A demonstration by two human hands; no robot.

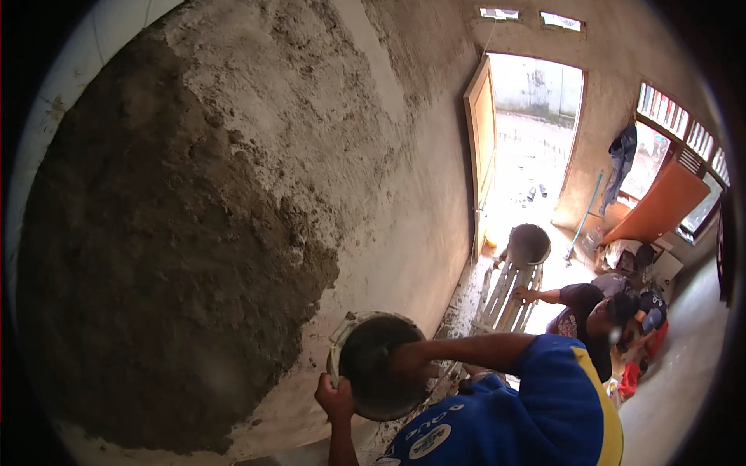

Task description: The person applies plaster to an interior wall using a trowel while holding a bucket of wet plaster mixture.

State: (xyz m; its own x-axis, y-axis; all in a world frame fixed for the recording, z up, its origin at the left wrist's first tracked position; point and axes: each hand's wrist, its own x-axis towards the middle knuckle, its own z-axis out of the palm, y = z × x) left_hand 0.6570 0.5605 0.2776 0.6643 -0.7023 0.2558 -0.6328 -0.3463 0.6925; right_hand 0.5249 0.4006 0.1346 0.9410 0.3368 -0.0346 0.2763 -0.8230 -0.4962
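A round black bucket [374, 371] with a pale, mortar-smeared rim is beside the plastered wall, its mouth turned up toward me. My left hand [336, 398] is closed on the near left side of its rim. From the right, my right arm in a blue sleeve reaches across the bucket. My right hand [410, 362] is down inside the mouth, dark and blurred, so its fingers and anything in them cannot be made out. Dark wet mortar [163, 272] covers a broad patch of the wall to the left; rough grey plaster borders it.
A slatted wooden bench [509, 299] stands beyond the bucket, with another dark bucket [528, 245] at its far end. A co-worker [579, 311] rests a hand on the bench; other people crouch behind. An open door [482, 147] and a leaning orange board [660, 206] are farther back.
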